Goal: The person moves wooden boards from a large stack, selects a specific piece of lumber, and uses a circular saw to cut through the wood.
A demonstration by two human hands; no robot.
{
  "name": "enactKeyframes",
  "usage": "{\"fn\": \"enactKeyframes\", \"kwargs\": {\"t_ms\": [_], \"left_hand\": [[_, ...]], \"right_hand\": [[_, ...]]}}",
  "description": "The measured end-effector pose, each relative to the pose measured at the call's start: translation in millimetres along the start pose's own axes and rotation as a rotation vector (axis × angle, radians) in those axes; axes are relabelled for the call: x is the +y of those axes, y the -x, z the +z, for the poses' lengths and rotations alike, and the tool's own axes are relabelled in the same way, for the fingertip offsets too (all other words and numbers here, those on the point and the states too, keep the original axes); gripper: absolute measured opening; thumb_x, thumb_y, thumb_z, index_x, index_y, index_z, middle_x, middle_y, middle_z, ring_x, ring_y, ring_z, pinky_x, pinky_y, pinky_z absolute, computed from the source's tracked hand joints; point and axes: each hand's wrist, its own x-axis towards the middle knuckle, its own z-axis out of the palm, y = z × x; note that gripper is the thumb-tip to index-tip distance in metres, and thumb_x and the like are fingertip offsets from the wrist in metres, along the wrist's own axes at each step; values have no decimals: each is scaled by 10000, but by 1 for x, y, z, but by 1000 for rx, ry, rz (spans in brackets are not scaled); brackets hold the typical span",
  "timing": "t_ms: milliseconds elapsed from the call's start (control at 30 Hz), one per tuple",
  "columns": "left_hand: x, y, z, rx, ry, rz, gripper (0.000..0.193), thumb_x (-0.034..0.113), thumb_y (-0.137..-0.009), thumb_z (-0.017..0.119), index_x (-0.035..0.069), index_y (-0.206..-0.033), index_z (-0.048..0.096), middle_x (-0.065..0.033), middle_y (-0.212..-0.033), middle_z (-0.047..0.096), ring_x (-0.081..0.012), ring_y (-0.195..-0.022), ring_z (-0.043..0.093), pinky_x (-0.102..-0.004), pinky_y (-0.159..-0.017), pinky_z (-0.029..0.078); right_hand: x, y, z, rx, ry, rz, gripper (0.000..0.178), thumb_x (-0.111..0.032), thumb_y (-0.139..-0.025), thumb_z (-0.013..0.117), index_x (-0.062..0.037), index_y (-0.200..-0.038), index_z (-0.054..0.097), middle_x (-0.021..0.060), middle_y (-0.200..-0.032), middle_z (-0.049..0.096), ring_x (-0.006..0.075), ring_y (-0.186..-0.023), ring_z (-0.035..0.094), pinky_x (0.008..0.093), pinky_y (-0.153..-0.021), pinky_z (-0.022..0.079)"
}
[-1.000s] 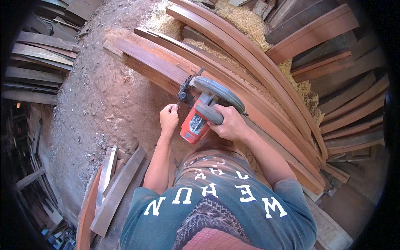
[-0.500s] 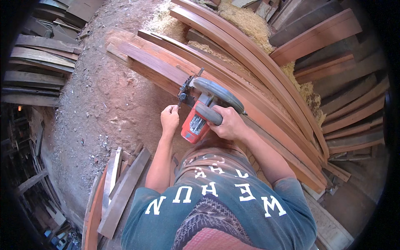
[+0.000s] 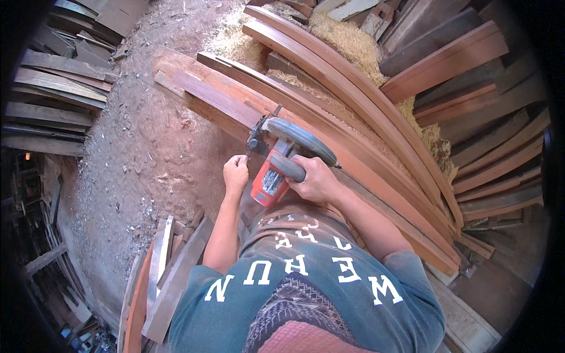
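A circular saw [image 3: 272,179] with a red motor housing and a grey blade guard [image 3: 303,138] rests on a reddish-brown board [image 3: 218,101]. My right hand [image 3: 316,179] is wrapped round its grey rear handle. The fingers of my left hand [image 3: 236,172] are pinched together at the thin dark rod of the saw's guide [image 3: 253,143], beside the board's near edge. The blade is hidden under the guard. Beneath the board lies a wider plank [image 3: 188,63] dusted with orange sawdust.
Long brown beams [image 3: 353,100] run beyond the saw, with pale shavings [image 3: 347,41] behind them. Boards are stacked at the right [image 3: 453,59] and left [image 3: 53,82]. Loose offcuts [image 3: 170,276] lean near my left elbow. The ground [image 3: 153,129] is bare earth with wood chips.
The saw has shifted slightly left and toward me along the board, with my right hand on its handle. My left hand has moved a little left and nearer too.
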Motion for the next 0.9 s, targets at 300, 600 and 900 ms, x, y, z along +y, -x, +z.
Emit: {"fn": "enactKeyframes", "kwargs": {"t_ms": [300, 600, 900], "left_hand": [[-1, 1, 0, -14, 21, -2, 236, 191, -991, 624, -4, -965, 755, -59, -788, 707, -126, -762, 623, -316, -745, 495], [10, 5, -5, -1, -15, 33, 236, 195, -992, 627, 0, -960, 756, -29, -749, 671, -107, -714, 581, -310, -698, 478], [3, 4, -2, -6, 50, 43, 236, 181, -1006, 618, -14, -957, 742, 6, -724, 626, -86, -688, 536, -297, -656, 452]], "right_hand": [[-2, 4, -2, 24, 28, -16, 270, -146, -813, 718, -30, -1055, 689, 262, -901, 707, 454, -881, 689, 491, -787, 545], [-3, 5, -2, 43, 38, -35, 240, -157, -805, 711, -37, -1010, 680, 257, -860, 701, 460, -847, 682, 509, -759, 545], [-4, 9, -4, 36, 33, -37, 255, -147, -798, 713, -38, -1027, 693, 253, -887, 707, 453, -869, 685, 504, -779, 548]]}}
